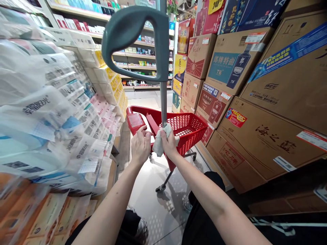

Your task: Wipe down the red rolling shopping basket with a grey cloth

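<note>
White cloth (160,142), crumpled and soft, sits mid-scene pressed against the metal pole (163,102) of a red shopping cart (190,131), right where the pole meets the basket's near rim. Right hand (169,143) is clenched around the cloth, fingers wrapping it onto the pole, so the rag stays bunched for contact with the tube. Left hand (140,144) rests on the cart's near red rim beside a solid red flap (136,121), fingers curled loosely; looks like it steadies the cart, though I cannot tell if it truly grips. Basket is red plastic lattice, seemingly holding nothing, on a thin grey frame with small caster wheels (160,188). Pole rises to a curved grey plastic handle (133,37), smooth and matte, very near the camera. Floor (153,177) is glossy pale tile. Left: stacked tissue packs (46,112) in shiny crinkled film. Right: brown cardboard cartons (270,136) with printed labels, stacked high. Far: store shelves (143,58) of small goods.
</note>
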Demonstrator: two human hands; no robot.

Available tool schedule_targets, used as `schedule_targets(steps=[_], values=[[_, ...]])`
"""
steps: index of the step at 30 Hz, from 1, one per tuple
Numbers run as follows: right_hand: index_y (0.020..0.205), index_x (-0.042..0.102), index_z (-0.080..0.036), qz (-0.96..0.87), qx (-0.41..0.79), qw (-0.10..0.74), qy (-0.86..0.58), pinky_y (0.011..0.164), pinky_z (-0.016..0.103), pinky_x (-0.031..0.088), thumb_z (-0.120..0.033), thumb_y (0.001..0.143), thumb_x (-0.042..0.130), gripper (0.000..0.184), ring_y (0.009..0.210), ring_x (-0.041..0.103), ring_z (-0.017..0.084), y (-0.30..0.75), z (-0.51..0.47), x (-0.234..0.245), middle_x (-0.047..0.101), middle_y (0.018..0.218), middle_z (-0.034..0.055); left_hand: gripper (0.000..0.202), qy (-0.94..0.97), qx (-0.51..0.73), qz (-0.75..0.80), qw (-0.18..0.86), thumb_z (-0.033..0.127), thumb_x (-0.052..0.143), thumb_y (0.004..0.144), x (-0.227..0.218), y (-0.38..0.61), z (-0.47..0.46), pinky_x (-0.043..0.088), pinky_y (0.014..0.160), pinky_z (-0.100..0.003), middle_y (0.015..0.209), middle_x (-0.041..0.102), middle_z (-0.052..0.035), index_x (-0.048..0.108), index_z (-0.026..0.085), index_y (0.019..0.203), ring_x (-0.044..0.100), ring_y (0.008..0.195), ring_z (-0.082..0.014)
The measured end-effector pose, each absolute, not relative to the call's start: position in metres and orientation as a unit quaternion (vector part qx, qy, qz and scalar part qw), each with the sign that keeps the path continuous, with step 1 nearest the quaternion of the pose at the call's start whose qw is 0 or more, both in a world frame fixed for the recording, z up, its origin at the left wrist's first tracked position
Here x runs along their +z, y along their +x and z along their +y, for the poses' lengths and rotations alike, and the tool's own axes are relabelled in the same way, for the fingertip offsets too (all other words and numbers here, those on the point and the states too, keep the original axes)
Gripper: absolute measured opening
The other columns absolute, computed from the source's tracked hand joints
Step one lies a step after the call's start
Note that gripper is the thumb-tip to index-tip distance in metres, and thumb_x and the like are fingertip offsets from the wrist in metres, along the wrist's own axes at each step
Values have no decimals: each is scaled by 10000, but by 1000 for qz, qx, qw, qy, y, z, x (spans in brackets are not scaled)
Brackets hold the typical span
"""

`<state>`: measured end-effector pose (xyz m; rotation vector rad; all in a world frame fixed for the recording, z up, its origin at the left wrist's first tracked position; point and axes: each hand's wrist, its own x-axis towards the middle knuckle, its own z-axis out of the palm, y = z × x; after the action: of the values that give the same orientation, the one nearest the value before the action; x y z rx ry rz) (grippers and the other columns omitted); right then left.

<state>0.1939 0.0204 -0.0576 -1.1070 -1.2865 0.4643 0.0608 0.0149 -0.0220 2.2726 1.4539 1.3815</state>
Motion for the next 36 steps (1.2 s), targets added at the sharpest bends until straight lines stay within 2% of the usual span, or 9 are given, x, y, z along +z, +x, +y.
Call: schedule_targets(steps=[5, 8, 12, 15, 18, 21, 27, 31, 36], values=[[1140, 465, -208, -602, 205, 613, -469, 743, 291, 502, -511, 877, 499, 402, 827, 628, 179, 202, 28, -68, 645, 940, 41, 376, 761, 431, 482, 44, 368, 242, 954, -18, 59, 16, 374, 947, -373, 1039, 666, -52, 500, 186, 1158, 569, 1052, -211], [1137, 489, -197, -652, 128, 550, -505, 806, 343, 483, -529, 849, 537, 442, 894, 611, 218, 216, 29, -81, 640, 954, 63, 390, 770, 413, 485, 30, 375, 257, 948, -18, 57, 21, 385, 917, -372, 1008, 674, -53, 515, 181, 1167, 582, 1015, -218], [1067, 552, -182, -695, 88, 508, -501, 877, 354, 451, -508, 880, 494, 380, 966, 588, 219, 226, 32, -82, 635, 988, 84, 398, 784, 366, 500, -24, 375, 285, 929, -19, 57, 32, 400, 843, -377, 911, 681, -74, 551, 163, 1137, 595, 899, -234], [979, 583, -194, -683, 102, 502, -521, 827, 319, 456, -510, 863, 522, 342, 891, 604, 194, 219, 36, -73, 649, 908, 56, 389, 799, 304, 510, -95, 364, 285, 918, -19, 59, 36, 399, 774, -386, 757, 658, -87, 627, 178, 921, 579, 790, -250], [879, 600, -206, -624, 103, 513, -580, 733, 289, 451, -528, 828, 559, 328, 772, 607, 180, 206, 40, -67, 650, 790, 27, 398, 811, 256, 500, -162, 340, 285, 912, -18, 60, 36, 389, 768, -398, 647, 615, -87, 611, 199, 733, 568, 722, -251], [803, 609, -211, -595, 105, 518, -606, 674, 270, 436, -536, 794, 592, 326, 717, 606, 173, 201, 42, -65, 651, 740, 17, 372, 820, 246, 485, -181, 321, 295, 905, -15, 60, 32, 386, 782, -400, 642, 612, -81, 600, 203, 727, 571, 698, -240], [703, 617, -210, -638, 179, 499, -558, 561, 211, 397, -539, 730, 646, 331, 617, 585, 126, 222, 44, -67, 640, 660, -31, 363, 835, 246, 463, -168, 329, 288, 917, -13, 63, 20, 383, 818, -403, 651, 611, -73, 587, 203, 756, 574, 717, -236], [719, 620, -203, -634, 187, 510, -550, 589, 218, 405, -538, 751, 628, 337, 645, 591, 135, 233, 40, -66, 648, 686, -14, 379, 827, 246, 470, -186, 329, 276, 926, -15, 74, 12, 376, 837, -403, 645, 599, -78, 568, 200, 723, 566, 720, -238], [837, 598, -204, -568, 104, 539, -613, 690, 283, 428, -491, 803, 589, 289, 738, 595, 189, 218, 33, -60, 655, 770, 36, 349, 806, 268, 492, -193, 281, 273, 916, -17, 89, 12, 369, 833, -411, 657, 600, -104, 574, 172, 778, 562, 726, -256]])
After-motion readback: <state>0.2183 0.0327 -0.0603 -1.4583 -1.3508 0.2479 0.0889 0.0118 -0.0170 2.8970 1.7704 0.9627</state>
